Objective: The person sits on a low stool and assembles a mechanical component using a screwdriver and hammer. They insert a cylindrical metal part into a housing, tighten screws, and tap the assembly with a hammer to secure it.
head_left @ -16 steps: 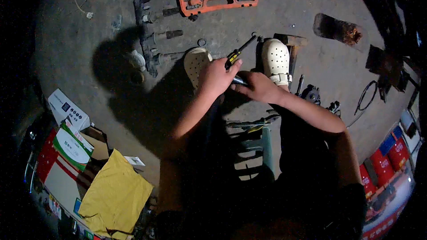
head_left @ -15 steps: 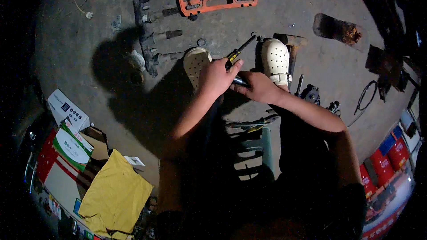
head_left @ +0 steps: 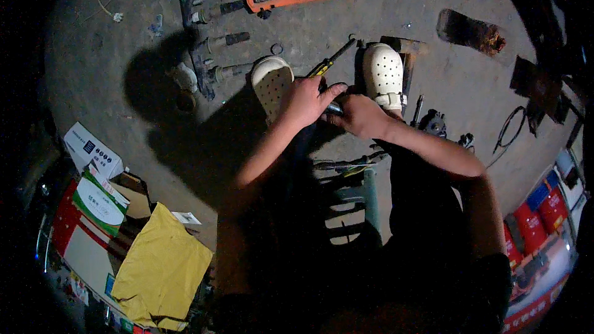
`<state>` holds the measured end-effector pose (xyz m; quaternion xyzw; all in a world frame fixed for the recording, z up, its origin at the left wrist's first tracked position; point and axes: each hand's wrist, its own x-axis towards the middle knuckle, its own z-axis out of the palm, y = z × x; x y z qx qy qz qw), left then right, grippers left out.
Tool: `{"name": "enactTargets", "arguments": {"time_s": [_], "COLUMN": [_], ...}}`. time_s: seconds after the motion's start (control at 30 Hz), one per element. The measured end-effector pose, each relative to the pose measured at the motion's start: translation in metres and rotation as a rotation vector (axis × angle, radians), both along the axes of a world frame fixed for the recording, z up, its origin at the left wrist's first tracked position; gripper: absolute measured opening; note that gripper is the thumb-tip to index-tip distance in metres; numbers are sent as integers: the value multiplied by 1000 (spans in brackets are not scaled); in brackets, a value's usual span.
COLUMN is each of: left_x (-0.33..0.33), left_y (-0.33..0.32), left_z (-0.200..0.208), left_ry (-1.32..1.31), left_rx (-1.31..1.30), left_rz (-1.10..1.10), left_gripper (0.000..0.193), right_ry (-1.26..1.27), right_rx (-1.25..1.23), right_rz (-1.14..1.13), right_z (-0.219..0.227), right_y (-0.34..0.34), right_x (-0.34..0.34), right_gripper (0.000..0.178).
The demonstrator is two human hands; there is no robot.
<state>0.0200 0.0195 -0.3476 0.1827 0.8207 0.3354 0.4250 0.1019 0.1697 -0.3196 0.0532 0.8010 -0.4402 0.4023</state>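
My left hand (head_left: 304,101) is closed, its thumb reaching toward my right hand (head_left: 365,116). Between them shows a short, shiny, dark cylindrical metal part (head_left: 334,109). Both hands are wrapped around it, and its ends are hidden in the fingers. Just beyond my left hand, a yellow-and-black screwdriver (head_left: 323,67) appears to lie on the floor, tip pointing away to the right. A cream clog (head_left: 271,80) is beside my left hand, and another cream clog (head_left: 383,69) stands past the right one.
An orange socket set case (head_left: 298,1) lies open at the far side. Left of it is a dark branched pipe (head_left: 201,55). A hammer (head_left: 405,49) rests by the right clog, with dark metal parts (head_left: 434,124) nearer. Boxes (head_left: 93,151) and a yellow cloth (head_left: 162,266) are at the left.
The view has shifted slightly, so the floor things sit a little higher in it. My left thumb now stretches closer to my right hand. Both hands keep hold of the metal part.
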Motion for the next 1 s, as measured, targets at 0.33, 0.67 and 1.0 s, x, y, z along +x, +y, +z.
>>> {"name": "enactTargets", "arguments": {"time_s": [0.33,0.67,1.0], "left_x": [-16,-27,-21], "left_y": [7,10,20], "left_z": [10,30,54], "left_ry": [-667,-535,-445], "left_rx": [548,495,442], "left_rz": [600,973,623], "left_gripper": [47,48,33], "right_ry": [-980,-324,108], "right_rx": [-1035,-651,-435], "right_rz": [-1050,-718,-643], "right_z": [20,36,35], "right_y": [27,24,21], "right_x": [-15,-21,-20], "right_gripper": [42,46,35]}}
